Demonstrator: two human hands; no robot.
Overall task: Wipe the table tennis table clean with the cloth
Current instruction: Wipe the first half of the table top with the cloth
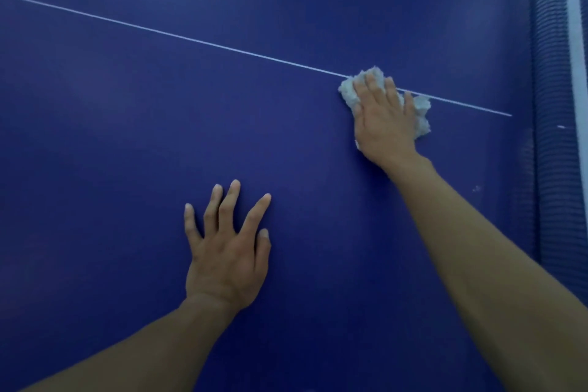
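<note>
The blue table tennis table [127, 143] fills the view, with a thin white centre line [178, 33] running from the upper left down to the right. A crumpled white cloth [421, 111] lies on that line at the right. My right hand [385, 114] presses flat on the cloth with straight fingers, covering most of it. My left hand [227, 248] rests flat on the bare table surface nearer to me, fingers spread, holding nothing.
The dark blue net [550, 105] with its white top band [577, 29] runs along the right edge of the view. A few small white specks [476, 189] lie on the table near the net.
</note>
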